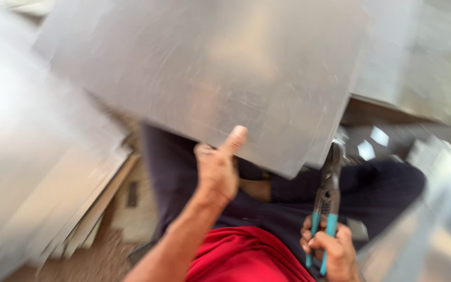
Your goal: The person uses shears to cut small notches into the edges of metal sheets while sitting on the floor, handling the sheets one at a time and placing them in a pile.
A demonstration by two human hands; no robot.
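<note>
Sheet-metal panel held up, snips at its edge.

Metal sheet (210, 73) over the lap, near edge pinched in the left hand (217, 172), thumb on top, steadying it. Right hand (332, 250) clamped round teal-handled tin snips (327, 203), nose at the sheet's corner. Stacked sheets (37, 172) lie left.

The floor (105, 258) looks sandy through the blur; left of the dark-trousered legs (173, 172), stacked metal sheets (69, 203) lie on it.

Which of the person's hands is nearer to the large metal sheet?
Left. The left hand grips the near edge of the metal sheet, thumb on top. The right hand sits lower, holding teal-handled snips whose tip reaches the sheet's edge.
</note>
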